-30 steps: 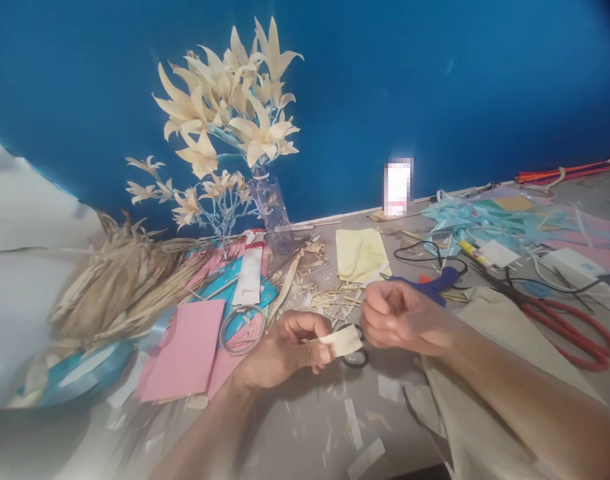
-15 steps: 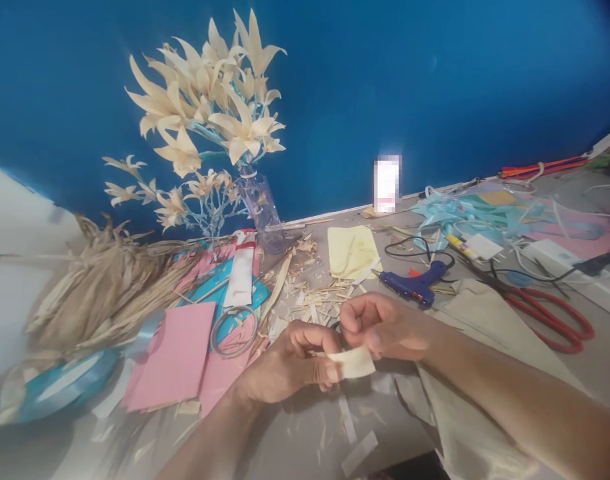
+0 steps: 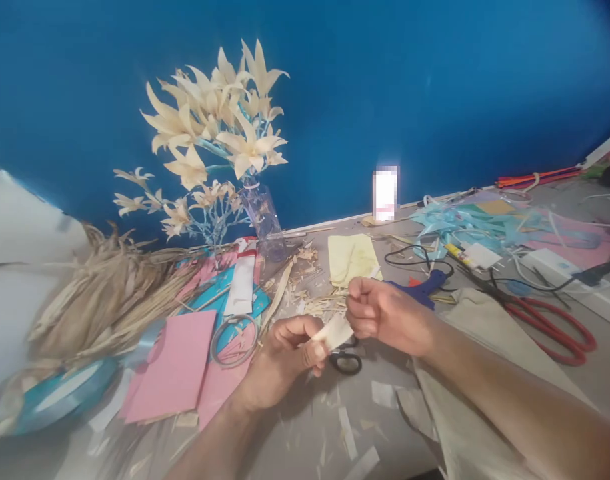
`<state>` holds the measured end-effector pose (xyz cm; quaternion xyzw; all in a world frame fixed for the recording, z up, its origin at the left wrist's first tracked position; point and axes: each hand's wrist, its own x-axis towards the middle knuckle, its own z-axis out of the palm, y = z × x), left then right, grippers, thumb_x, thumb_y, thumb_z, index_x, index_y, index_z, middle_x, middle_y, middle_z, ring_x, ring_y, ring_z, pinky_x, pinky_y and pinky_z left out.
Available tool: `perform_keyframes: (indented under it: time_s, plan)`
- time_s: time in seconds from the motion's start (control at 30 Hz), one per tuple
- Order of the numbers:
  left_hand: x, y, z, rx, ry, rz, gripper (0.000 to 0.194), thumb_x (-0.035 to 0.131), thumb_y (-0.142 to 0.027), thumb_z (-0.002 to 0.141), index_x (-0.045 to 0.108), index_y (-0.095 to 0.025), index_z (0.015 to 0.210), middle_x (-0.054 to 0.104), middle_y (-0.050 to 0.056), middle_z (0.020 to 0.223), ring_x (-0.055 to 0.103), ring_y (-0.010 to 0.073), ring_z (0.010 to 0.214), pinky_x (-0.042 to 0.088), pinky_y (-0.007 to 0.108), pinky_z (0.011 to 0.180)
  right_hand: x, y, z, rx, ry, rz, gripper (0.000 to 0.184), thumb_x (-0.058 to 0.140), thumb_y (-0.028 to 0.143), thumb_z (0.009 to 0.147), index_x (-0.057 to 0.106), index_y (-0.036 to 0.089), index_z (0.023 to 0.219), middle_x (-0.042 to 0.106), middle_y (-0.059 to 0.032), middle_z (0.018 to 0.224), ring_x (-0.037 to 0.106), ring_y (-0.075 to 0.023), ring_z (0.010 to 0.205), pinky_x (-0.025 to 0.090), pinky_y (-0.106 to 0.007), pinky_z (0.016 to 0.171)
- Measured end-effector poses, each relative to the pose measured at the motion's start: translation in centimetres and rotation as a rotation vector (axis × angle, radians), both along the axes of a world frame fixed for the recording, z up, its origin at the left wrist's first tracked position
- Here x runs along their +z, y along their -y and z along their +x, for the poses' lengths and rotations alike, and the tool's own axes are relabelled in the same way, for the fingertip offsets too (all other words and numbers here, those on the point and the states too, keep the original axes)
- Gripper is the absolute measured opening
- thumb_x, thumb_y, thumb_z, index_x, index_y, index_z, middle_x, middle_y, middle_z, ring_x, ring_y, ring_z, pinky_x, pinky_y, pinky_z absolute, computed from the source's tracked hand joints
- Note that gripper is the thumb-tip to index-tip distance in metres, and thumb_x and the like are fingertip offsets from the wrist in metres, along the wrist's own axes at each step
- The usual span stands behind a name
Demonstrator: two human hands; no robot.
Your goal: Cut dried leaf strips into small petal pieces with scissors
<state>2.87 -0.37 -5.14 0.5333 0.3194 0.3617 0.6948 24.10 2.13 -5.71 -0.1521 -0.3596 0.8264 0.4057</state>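
Observation:
A short cream strip, paper or dried husk, is pinched between the thumb and fingers of my left hand. Its free end tilts up towards my right hand. The right fingers are curled closed close beside that end; whether they hold anything is hidden. Below the strip, the black handles of a pair of scissors show on the table. Behind my right hand lies a blue glue gun, partly covered by it.
Cream flowers stand in a clear bottle at the back. Left are dried husks, pink paper, a tape ring and blue ribbon. Red-handled scissors, cloth and a power strip lie right.
My right hand has drawn up and slightly right, away from the strip. My left hand has tilted the strip upward, and the black scissors handles have come into view.

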Motion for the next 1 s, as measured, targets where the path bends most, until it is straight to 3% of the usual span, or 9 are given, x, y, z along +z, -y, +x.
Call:
perform_keyframes:
  time_s: [0.1, 0.2, 0.33, 0.47, 0.6, 0.7, 0.8, 0.9, 1.0]
  plan:
    - [-0.1, -0.1, 0.1, 0.055, -0.043, 0.022, 0.031, 0.072, -0.04, 0.081, 0.06, -0.015, 0.067, 0.057, -0.001, 0.06, 0.047, 0.0098, 0.055, 0.036, 0.024, 0.057, 0.2, 0.4, -0.5, -0.022, 0.167, 0.063, 0.051, 0.086, 0.045, 0.066, 0.057, 0.017, 0.098, 0.059, 0.0005, 0.081, 0.054, -0.01, 0.065, 0.041, -0.021, 0.057]
    - [-0.4, -0.2, 0.1, 0.072, -0.1, 0.035, 0.033, 0.072, -0.041, 0.081, 0.06, -0.014, 0.066, 0.057, 0.0, 0.06, 0.048, 0.0099, 0.057, 0.036, 0.024, 0.058, 0.6, 0.9, -0.7, -0.027, 0.323, 0.12, 0.042, 0.088, 0.029, 0.065, 0.057, 0.017, 0.092, 0.061, 0.0018, 0.073, 0.052, -0.0094, 0.061, 0.037, -0.02, 0.054]
    - [-0.9, -0.3, 0.1, 0.074, -0.007, 0.011, 0.032, 0.072, -0.04, 0.081, 0.057, -0.015, 0.067, 0.058, 0.0, 0.062, 0.048, 0.0104, 0.057, 0.036, 0.025, 0.059, 0.9, 0.4, -0.1, -0.157, 0.214, 0.115, 0.039, 0.085, 0.036, 0.069, 0.057, 0.016, 0.086, 0.055, 0.0046, 0.066, 0.05, -0.0084, 0.058, 0.039, -0.021, 0.057]
    - [-0.7, -0.1, 0.6, 0.091, -0.014, -0.001, 0.034, 0.072, -0.043, 0.08, 0.057, -0.015, 0.067, 0.057, 0.0, 0.063, 0.048, 0.0103, 0.057, 0.037, 0.025, 0.059, 0.2, 0.7, -0.8, -0.068, 0.194, 0.11, 0.057, 0.087, 0.043, 0.066, 0.054, 0.017, 0.104, 0.063, -0.0019, 0.084, 0.062, -0.0149, 0.071, 0.046, -0.026, 0.062]
    - [-0.7, 0.2, 0.9, 0.078, -0.073, 0.033, 0.032, 0.072, -0.041, 0.08, 0.061, -0.014, 0.066, 0.057, 0.0, 0.061, 0.049, 0.0101, 0.057, 0.037, 0.025, 0.059, -0.2, 1.6, -1.9, -0.065, 0.205, 0.075, 0.043, 0.085, 0.033, 0.07, 0.053, 0.017, 0.092, 0.066, -0.0014, 0.076, 0.066, -0.0182, 0.068, 0.049, -0.031, 0.063]
    - [-1.0, 0.4, 0.9, 0.003, 0.068, -0.038, 0.031, 0.074, -0.04, 0.079, 0.061, -0.014, 0.067, 0.061, 0.001, 0.06, 0.051, 0.0103, 0.054, 0.038, 0.025, 0.057, -0.1, 1.6, -1.6, 0.035, 0.084, 0.026, 0.041, 0.087, 0.031, 0.068, 0.053, 0.017, 0.087, 0.064, 0.0002, 0.069, 0.063, -0.016, 0.062, 0.048, -0.03, 0.061]
    - [-1.1, 0.6, 0.9, -0.047, 0.237, -0.083, 0.028, 0.074, -0.039, 0.079, 0.061, -0.016, 0.07, 0.063, 0.001, 0.058, 0.055, 0.0122, 0.053, 0.041, 0.027, 0.058, 0.2, 1.2, -0.7, 0.137, -0.067, -0.028, 0.036, 0.087, 0.026, 0.069, 0.057, 0.015, 0.087, 0.054, 0.0056, 0.062, 0.051, -0.0078, 0.054, 0.042, -0.024, 0.058]
    - [-0.7, 0.6, 1.1, 0.018, 0.293, -0.057, 0.026, 0.074, -0.038, 0.08, 0.061, -0.017, 0.072, 0.063, 0.0, 0.058, 0.055, 0.0125, 0.056, 0.042, 0.029, 0.064, 0.3, 0.9, -0.5, 0.043, -0.128, -0.038, 0.041, 0.088, 0.031, 0.069, 0.059, 0.016, 0.095, 0.054, 0.0048, 0.07, 0.051, -0.0073, 0.059, 0.044, -0.023, 0.062]
    - [-0.5, 0.6, 1.4, 0.1, 0.195, -0.038, 0.027, 0.073, -0.037, 0.081, 0.06, -0.016, 0.07, 0.062, 0.0, 0.061, 0.053, 0.0112, 0.057, 0.041, 0.027, 0.063, 0.3, 1.1, -1.2, -0.036, -0.013, 0.032, 0.053, 0.089, 0.041, 0.064, 0.055, 0.018, 0.098, 0.063, -0.0005, 0.08, 0.061, -0.0149, 0.069, 0.05, -0.031, 0.067]
